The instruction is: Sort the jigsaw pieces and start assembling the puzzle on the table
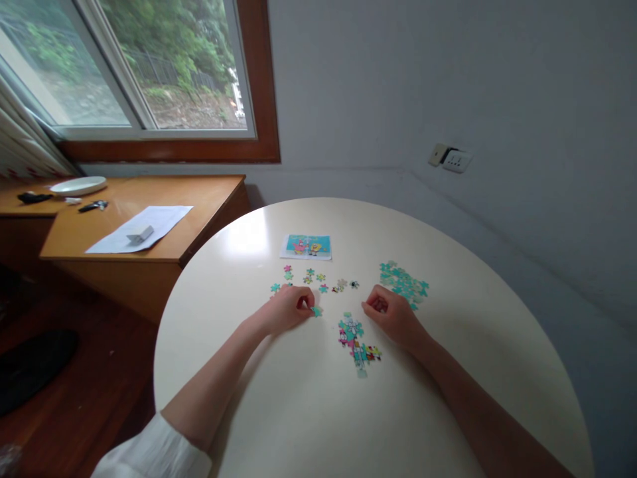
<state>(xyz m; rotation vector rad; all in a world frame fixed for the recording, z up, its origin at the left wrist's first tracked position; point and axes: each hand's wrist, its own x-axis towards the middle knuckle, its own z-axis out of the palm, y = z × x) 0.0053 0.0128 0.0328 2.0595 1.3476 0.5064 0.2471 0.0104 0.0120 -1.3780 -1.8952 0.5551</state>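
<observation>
On the round cream table my left hand rests with its fingers curled, pinching a small teal puzzle piece at its fingertips. My right hand lies curled beside a joined cluster of puzzle pieces; what its fingers hold, if anything, is hidden. Loose pieces are scattered just beyond my left hand. A heap of teal pieces sits past my right hand. A small reference picture card lies further back.
A wooden desk stands at the left with a sheet of paper, a white plate and small dark items. A window is behind it. A wall socket sits on the right wall. Dark wooden floor lies at the lower left.
</observation>
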